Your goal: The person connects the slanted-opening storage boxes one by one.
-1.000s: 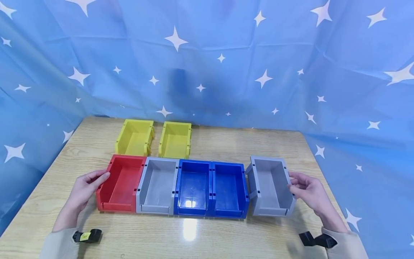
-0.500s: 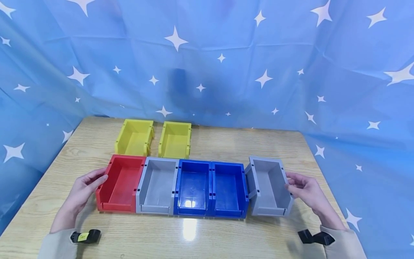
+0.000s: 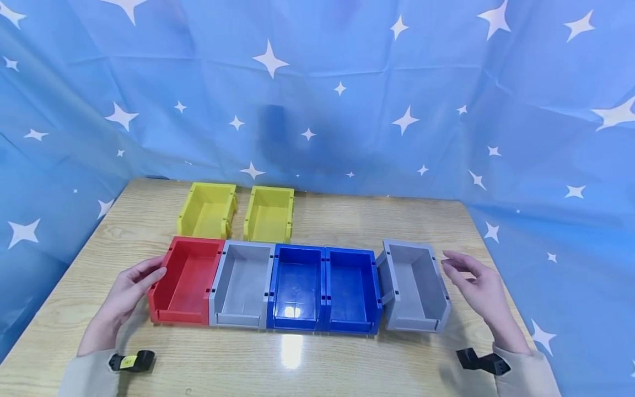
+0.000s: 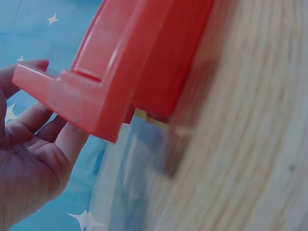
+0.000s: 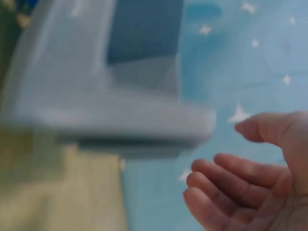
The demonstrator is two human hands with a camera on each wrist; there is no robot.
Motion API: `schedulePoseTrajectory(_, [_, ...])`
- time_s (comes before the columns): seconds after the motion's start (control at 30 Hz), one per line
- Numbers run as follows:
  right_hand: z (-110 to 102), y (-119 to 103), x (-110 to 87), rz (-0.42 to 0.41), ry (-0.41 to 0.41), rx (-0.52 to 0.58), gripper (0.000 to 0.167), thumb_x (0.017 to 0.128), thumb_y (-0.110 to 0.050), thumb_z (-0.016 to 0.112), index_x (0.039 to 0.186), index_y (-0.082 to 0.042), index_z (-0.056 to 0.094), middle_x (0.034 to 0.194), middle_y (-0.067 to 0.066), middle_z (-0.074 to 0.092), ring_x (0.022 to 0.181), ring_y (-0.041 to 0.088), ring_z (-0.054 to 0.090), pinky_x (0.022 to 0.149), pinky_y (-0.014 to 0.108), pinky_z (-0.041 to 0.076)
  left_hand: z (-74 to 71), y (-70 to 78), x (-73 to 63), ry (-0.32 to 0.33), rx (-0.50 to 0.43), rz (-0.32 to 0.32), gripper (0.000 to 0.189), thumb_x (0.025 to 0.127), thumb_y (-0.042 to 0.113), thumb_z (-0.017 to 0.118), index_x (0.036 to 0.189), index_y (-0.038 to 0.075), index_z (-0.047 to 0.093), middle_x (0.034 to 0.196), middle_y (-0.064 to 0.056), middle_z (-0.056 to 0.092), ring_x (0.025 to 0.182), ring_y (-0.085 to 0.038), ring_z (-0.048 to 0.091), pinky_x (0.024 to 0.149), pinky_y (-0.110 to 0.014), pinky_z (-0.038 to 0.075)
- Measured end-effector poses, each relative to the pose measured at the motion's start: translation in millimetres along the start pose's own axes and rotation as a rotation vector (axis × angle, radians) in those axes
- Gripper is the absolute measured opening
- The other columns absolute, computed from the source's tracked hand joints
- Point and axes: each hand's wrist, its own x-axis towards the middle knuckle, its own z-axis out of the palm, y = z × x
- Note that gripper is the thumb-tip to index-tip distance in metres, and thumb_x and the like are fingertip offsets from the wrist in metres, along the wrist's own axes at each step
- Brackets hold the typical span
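Observation:
A red storage bin (image 3: 179,317) begins a side-by-side row on the table. A grey bin (image 3: 237,320) and two blue bins (image 3: 296,325) follow it. My left hand (image 3: 124,292) pinches the red bin's outer side wall, its thumb over the rim and fingers outside, as the left wrist view shows. At the row's right end a second grey bin (image 3: 414,324) leans at an angle against the right-hand blue bin. Just right of this grey bin, my right hand (image 3: 480,289) has its fingers spread apart and holds nothing. In the right wrist view, a gap separates those fingers from the grey bin (image 5: 120,110).
Behind the row's left part stand two yellow bins (image 3: 208,212), a little apart from each other. The wooden table (image 3: 238,364) ends at a blue star-patterned curtain (image 3: 322,82) at the back and sides.
My right hand has let go of the right grey bin's side and moved slightly away to the right. That bin shifted a little left earlier. My left hand stays on the red bin.

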Motion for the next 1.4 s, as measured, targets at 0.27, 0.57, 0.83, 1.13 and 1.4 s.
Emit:
schedulePoseTrajectory(0.27, [22, -30, 6.3, -0.383, -0.156, -0.115, 0.055, 0.078, -0.006, 0.074, 0.129, 0.0, 0.054, 0.129, 0.017, 0.054, 0.121, 0.023, 0.048, 0.102, 0.015, 0.03, 0.0, 0.1, -0.2, -0.002, 0.041, 0.009, 0.03, 0.095, 0.012, 0.055, 0.124, 0.015, 0.059, 0.105, 0.023, 0.058, 0.091, 0.004, 0.056, 0.071, -0.016, 0.051])
schedulePoseTrajectory(0.57, [39, -38, 7.2, -0.389, -0.347, -0.234, 0.062, 0.086, -0.023, 0.068, 0.138, 0.001, 0.044, 0.145, 0.021, 0.036, 0.139, 0.034, 0.019, 0.099, 0.065, 0.026, 2.2, 1.1, 7.2, -0.026, -0.002, -0.002, 0.033, 0.096, 0.01, 0.053, 0.129, 0.009, 0.055, 0.106, 0.022, 0.058, 0.093, 0.002, 0.055, 0.073, -0.015, 0.05])
schedulePoseTrajectory(0.83, [41, -39, 10.5, -0.364, -0.37, -0.241, 0.063, 0.085, -0.028, 0.069, 0.137, -0.001, 0.045, 0.145, 0.023, 0.034, 0.139, 0.038, 0.015, 0.094, 0.071, 0.023, 0.3, -2.5, 5.9, -0.025, -0.031, 0.024, 0.031, 0.095, 0.007, 0.053, 0.125, 0.014, 0.058, 0.105, 0.019, 0.059, 0.092, 0.001, 0.056, 0.073, -0.015, 0.05])
schedulePoseTrajectory(1.13, [42, -47, 13.2, -0.319, -0.427, -0.355, 0.065, 0.085, -0.038, 0.067, 0.138, -0.005, 0.046, 0.147, 0.022, 0.032, 0.138, 0.04, 0.016, 0.091, 0.075, 0.022, -0.5, -2.6, 2.5, -0.017, -0.005, 0.029, 0.031, 0.095, 0.008, 0.053, 0.125, 0.014, 0.058, 0.105, 0.021, 0.059, 0.092, 0.002, 0.056, 0.073, -0.014, 0.05])
schedulePoseTrajectory(1.4, [45, -44, 12.1, -0.339, -0.417, -0.455, 0.067, 0.083, -0.044, 0.067, 0.136, -0.008, 0.049, 0.146, 0.021, 0.033, 0.138, 0.039, 0.018, 0.095, 0.072, 0.021, -0.7, -1.9, 1.6, -0.017, 0.002, 0.02, 0.029, 0.095, 0.01, 0.054, 0.123, 0.018, 0.059, 0.105, 0.021, 0.058, 0.091, 0.003, 0.056, 0.072, -0.015, 0.051])
